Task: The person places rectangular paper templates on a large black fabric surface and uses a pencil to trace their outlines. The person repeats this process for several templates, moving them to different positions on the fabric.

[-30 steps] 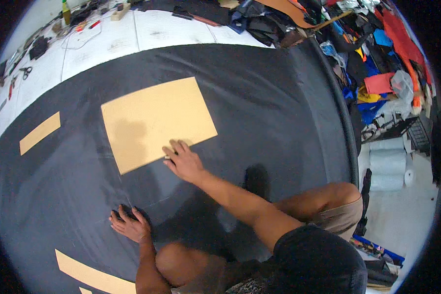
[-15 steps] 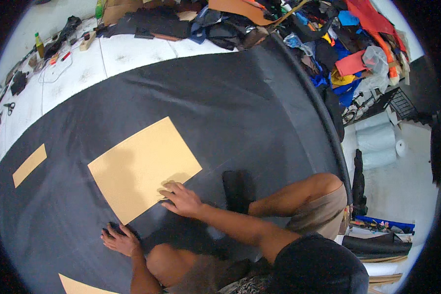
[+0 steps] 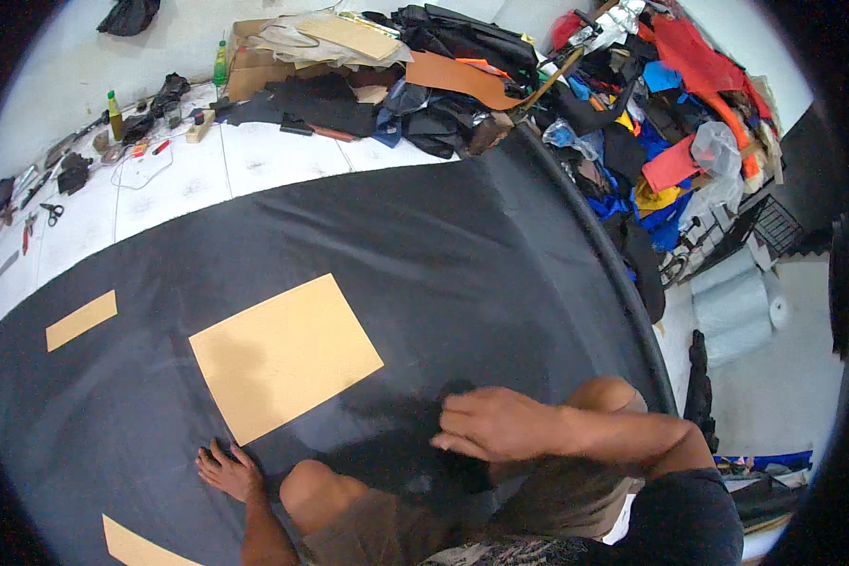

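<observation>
A tan rectangular sheet (image 3: 292, 354), stiff like card, lies flat on a wide spread of black sheet material (image 3: 368, 226). My left hand (image 3: 228, 470) rests open on the black material, fingers spread, close to the tan sheet's near corner. Over by my bent right knee, my right hand (image 3: 500, 422) is in the air, right of the tan sheet and apart from it. Its fingers look bent but are smeared by motion, and whether they hold anything is hidden.
A narrow tan strip (image 3: 82, 321) lies at the left, another tan piece (image 3: 141, 545) at the lower left. The black material ends in a roll (image 3: 599, 226) on the right. Scissors (image 3: 54, 215) and bottles line the far left floor. Coloured scraps (image 3: 670, 170) heap up at the far right.
My right hand has lifted off the tan sheet's near edge and moved right toward my knee. My left hand stays in place. The view has tilted up, showing more of the far wall.
</observation>
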The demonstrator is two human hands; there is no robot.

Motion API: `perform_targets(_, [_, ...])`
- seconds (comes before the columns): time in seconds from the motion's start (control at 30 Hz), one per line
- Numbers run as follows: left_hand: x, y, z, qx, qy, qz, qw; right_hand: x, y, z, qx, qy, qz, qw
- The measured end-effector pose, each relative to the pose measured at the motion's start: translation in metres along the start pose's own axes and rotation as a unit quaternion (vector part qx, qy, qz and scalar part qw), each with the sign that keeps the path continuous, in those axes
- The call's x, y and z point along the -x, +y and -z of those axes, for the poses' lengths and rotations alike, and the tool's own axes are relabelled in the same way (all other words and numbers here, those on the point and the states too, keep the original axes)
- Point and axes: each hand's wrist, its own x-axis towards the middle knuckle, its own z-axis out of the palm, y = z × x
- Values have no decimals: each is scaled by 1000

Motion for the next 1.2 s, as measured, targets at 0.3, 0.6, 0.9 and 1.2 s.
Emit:
perform_targets(0.3, [-6,-21,-5,28,46,-22,998,42,13,-7,-78,-67,-66,993])
perform_targets(0.6, [-17,-30,24,165,-14,30,986,-3,22,94,-99,-339,-163,921])
perform_targets(0.9, [-1,24,117,84,-221,11,972,-40,107,109,-208,-363,16,908])
perform_targets(1.2, [-24,45,259,-142,-404,-34,903,-70,146,48,-335,-212,215,893])
